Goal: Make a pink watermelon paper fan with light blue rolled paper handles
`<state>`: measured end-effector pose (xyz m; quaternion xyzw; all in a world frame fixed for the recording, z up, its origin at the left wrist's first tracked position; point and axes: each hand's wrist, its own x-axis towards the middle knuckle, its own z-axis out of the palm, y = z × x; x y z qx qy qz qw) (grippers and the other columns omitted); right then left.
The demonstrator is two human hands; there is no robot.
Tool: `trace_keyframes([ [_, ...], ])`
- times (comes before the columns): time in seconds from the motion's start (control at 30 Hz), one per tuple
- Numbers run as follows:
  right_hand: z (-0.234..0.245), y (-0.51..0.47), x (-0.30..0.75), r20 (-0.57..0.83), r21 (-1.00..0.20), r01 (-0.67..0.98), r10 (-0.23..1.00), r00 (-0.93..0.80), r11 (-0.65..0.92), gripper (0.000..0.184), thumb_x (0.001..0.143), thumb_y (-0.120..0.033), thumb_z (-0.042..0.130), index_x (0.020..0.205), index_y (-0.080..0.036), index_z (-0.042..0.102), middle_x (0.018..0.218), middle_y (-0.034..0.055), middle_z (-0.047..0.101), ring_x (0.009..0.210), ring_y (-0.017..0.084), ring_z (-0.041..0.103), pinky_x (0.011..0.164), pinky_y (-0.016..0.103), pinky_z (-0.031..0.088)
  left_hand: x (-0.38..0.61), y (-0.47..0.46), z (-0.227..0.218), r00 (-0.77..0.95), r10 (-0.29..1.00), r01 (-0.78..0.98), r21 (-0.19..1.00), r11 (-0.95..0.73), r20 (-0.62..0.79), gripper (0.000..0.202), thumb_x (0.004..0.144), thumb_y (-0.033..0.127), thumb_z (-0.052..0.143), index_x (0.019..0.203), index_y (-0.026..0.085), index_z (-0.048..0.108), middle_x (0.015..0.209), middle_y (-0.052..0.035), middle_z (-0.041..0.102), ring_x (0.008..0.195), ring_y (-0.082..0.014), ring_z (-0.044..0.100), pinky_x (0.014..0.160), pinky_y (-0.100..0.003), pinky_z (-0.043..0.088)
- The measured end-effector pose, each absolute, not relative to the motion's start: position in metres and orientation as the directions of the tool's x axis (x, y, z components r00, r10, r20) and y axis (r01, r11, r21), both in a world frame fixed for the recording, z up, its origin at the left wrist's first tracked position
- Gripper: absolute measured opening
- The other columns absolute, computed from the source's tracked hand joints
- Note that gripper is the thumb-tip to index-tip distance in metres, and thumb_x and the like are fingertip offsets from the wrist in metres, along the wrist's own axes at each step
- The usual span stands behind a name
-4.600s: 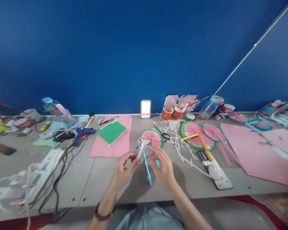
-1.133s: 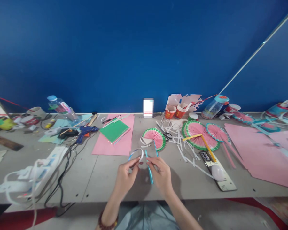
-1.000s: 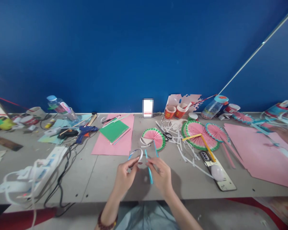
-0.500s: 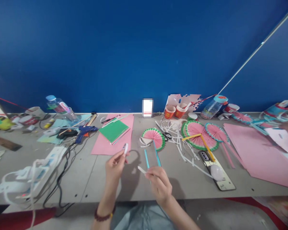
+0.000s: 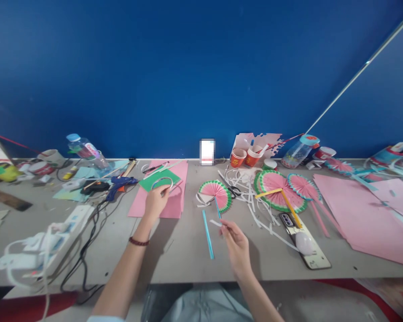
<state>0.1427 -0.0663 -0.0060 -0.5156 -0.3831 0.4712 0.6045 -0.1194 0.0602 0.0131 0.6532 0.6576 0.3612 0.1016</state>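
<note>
My left hand (image 5: pixel 156 200) is stretched out over the pink paper sheet (image 5: pixel 161 206), its fingers closed on a roll of white tape (image 5: pixel 162 182) beside the green card (image 5: pixel 159 179). My right hand (image 5: pixel 236 243) hovers near the table's front edge, pinching a short white strip of tape (image 5: pixel 215 222). A loose blue stick (image 5: pixel 207 234) lies on the table between my hands. Just beyond it lies a small pink and green pleated paper fan (image 5: pixel 215 193) with a blue stick handle.
Larger watermelon fans (image 5: pixel 277 188), white paper scraps and scissors (image 5: pixel 234 190) lie to the right, with a phone (image 5: pixel 303 240) and big pink sheets (image 5: pixel 362 213). Red cups (image 5: pixel 242 157) stand at the back. A glue gun (image 5: pixel 119 184), power strip (image 5: pixel 67 232), cables and a bottle (image 5: pixel 83 151) crowd the left.
My hands have parted: the left carried the tape roll away to the pink sheet at the back left, while the right kept a torn-off white strip near the blue sticks.
</note>
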Motion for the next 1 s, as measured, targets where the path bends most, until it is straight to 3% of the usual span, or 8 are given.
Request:
trace_keyframes([
  [0.2,-0.016,-0.061,0.149,-0.204,-0.94,-0.317,0.95,0.235,-0.124,0.03,0.067,-0.042,0.075,0.082,-0.017,0.071,0.067,0.0014,0.062,0.063,0.014,0.055,0.064,0.028,0.046,-0.137,0.086,-0.001,-0.006,0.955,0.954,0.288,-0.084,0.297,0.028,0.086,0.026,0.046,0.087,0.017,0.072,0.092,-0.0094,0.062,0.087,-0.0224,0.06,0.069,-0.029,0.046],
  [0.4,-0.015,-0.06,0.149,-0.267,-0.906,-0.386,0.941,0.208,-0.171,0.033,0.061,-0.043,0.078,0.078,-0.016,0.07,0.068,0.0028,0.064,0.059,0.013,0.053,0.059,0.027,0.045,-0.136,0.082,-0.002,0.036,0.964,0.986,0.147,-0.077,0.264,0.033,0.082,0.016,0.042,0.098,0.018,0.07,0.096,-0.0105,0.064,0.094,-0.0252,0.057,0.076,-0.032,0.044],
  [0.53,-0.012,-0.061,0.149,-0.279,-0.895,-0.407,0.941,0.19,-0.183,0.032,0.062,-0.043,0.078,0.077,-0.017,0.068,0.06,-0.0009,0.057,0.056,0.011,0.049,0.057,0.025,0.042,-0.113,0.064,0.009,0.011,0.922,0.996,0.082,-0.046,0.387,0.038,0.082,0.015,0.041,0.113,0.013,0.063,0.1,-0.0145,0.063,0.1,-0.0283,0.054,0.082,-0.035,0.041],
  [0.6,-0.011,-0.06,0.149,-0.275,-0.896,-0.404,0.945,0.178,-0.185,0.03,0.063,-0.043,0.077,0.076,-0.017,0.068,0.056,-0.0028,0.052,0.053,0.01,0.046,0.055,0.024,0.04,-0.09,0.047,0.013,0.001,0.927,0.992,0.118,-0.048,0.375,0.031,0.087,0.022,0.04,0.099,0.015,0.066,0.092,-0.0128,0.064,0.093,-0.0267,0.056,0.078,-0.034,0.04],
  [0.7,-0.01,-0.06,0.148,-0.261,-0.897,-0.402,0.953,0.153,-0.182,0.029,0.065,-0.043,0.076,0.074,-0.018,0.066,0.057,-0.0028,0.051,0.053,0.011,0.045,0.055,0.025,0.039,-0.049,0.022,0.013,0.099,0.978,0.955,0.257,-0.145,0.183,0.034,0.09,0.039,0.04,0.078,0.02,0.066,0.077,-0.0065,0.063,0.078,-0.0204,0.06,0.066,-0.029,0.039],
  [0.8,-0.011,-0.06,0.146,-0.241,-0.891,-0.42,0.964,0.116,-0.172,0.028,0.067,-0.043,0.075,0.076,-0.018,0.065,0.06,-0.0021,0.052,0.056,0.011,0.047,0.057,0.025,0.041,-0.017,0.006,0.01,0.155,0.986,0.932,0.321,-0.168,0.064,0.034,0.086,0.049,0.047,0.08,0.02,0.065,0.082,-0.0055,0.063,0.077,-0.02,0.06,0.063,-0.029,0.038],
  [1.0,-0.015,-0.059,0.143,-0.207,-0.885,-0.442,0.974,0.088,-0.148,0.024,0.068,-0.038,0.076,0.073,-0.018,0.064,0.082,0.0009,0.058,0.059,0.009,0.047,0.061,0.025,0.041,-0.001,-0.006,-0.001,0.25,0.967,0.887,0.388,-0.251,0.055,0.018,0.085,0.031,0.052,0.094,0.019,0.061,0.098,-0.0077,0.06,0.089,-0.0219,0.058,0.072,-0.031,0.041],
])
